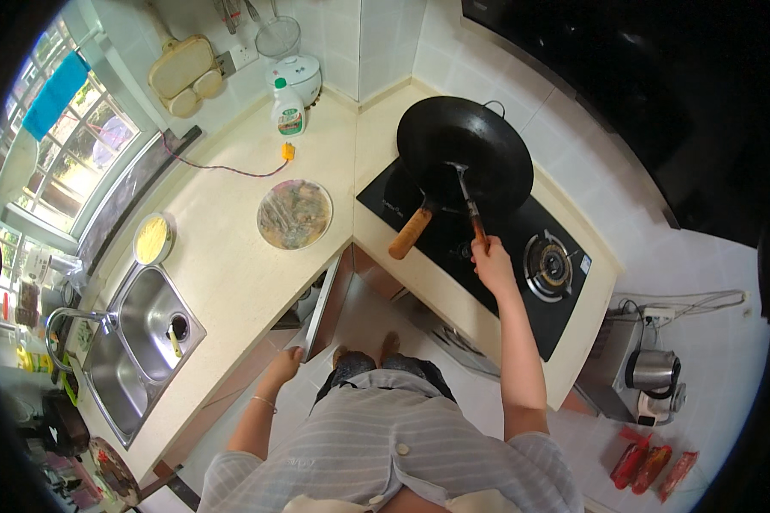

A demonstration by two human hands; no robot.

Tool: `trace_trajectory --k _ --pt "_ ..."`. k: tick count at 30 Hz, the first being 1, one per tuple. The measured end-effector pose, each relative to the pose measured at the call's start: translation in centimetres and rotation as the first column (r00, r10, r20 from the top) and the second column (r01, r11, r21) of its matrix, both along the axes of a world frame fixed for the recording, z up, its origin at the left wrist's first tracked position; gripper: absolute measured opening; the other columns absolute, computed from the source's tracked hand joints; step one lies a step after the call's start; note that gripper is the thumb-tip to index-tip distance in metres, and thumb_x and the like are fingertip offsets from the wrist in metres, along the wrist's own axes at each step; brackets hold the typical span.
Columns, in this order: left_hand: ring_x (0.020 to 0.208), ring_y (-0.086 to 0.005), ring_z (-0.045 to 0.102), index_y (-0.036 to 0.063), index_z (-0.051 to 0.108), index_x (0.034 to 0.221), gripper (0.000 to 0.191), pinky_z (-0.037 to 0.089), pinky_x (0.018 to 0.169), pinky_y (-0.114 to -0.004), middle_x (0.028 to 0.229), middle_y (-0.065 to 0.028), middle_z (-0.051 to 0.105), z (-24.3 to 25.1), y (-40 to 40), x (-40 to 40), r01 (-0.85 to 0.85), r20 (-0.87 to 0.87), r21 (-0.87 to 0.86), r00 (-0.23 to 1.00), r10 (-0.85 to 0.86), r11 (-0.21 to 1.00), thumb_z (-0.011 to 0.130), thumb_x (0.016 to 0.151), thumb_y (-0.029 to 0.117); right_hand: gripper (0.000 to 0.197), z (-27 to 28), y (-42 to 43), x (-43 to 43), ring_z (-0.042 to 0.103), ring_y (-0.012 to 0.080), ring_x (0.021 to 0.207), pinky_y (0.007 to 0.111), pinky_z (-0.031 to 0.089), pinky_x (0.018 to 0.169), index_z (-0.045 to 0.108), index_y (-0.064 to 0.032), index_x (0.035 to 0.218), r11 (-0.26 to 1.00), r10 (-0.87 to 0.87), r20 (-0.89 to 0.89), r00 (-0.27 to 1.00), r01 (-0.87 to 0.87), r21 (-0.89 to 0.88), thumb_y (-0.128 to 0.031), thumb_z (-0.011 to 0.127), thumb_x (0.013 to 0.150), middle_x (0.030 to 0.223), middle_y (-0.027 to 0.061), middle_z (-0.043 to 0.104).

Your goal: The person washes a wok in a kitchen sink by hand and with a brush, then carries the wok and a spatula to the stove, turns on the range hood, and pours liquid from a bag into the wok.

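My right hand grips the wooden handle of a metal wok turner. The turner's blade rests inside a black wok, which sits tilted on the gas hob. The wok's wooden handle points towards me, to the left of the turner. Lower down, my left hand holds the outer edge of a cabinet door that stands open beneath the counter corner. Some cookware shows partly inside the cabinet.
A plate of food under plastic wrap, a bowl of yellow shreds and a spray-type cleaner bottle stand on the counter. Left is a double sink; a range hood overhangs the right. A kettle stands lower right.
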State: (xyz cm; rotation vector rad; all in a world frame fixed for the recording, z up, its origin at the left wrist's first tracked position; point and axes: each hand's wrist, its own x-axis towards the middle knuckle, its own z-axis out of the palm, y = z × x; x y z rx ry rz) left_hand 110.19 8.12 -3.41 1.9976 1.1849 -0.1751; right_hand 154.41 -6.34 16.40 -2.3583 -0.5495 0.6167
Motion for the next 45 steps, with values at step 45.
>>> trace_trajectory --k 45 --pt "0.051 -0.0086 0.039 0.0057 0.051 0.078 0.028 0.04 0.055 -0.022 0.055 0.0023 0.039 -12.3 -26.2 27.0 0.015 0.13 -0.656 0.987 0.094 0.755 0.044 0.093 0.028 0.024 -27.5 -64.3 -57.0 0.064 0.0208 0.078 0.033 0.05 0.069 0.064 -0.0084 0.094 0.125 -0.958 0.173 0.229 0.874 -0.47 -0.024 0.049 0.084 0.077 0.0031 0.067"
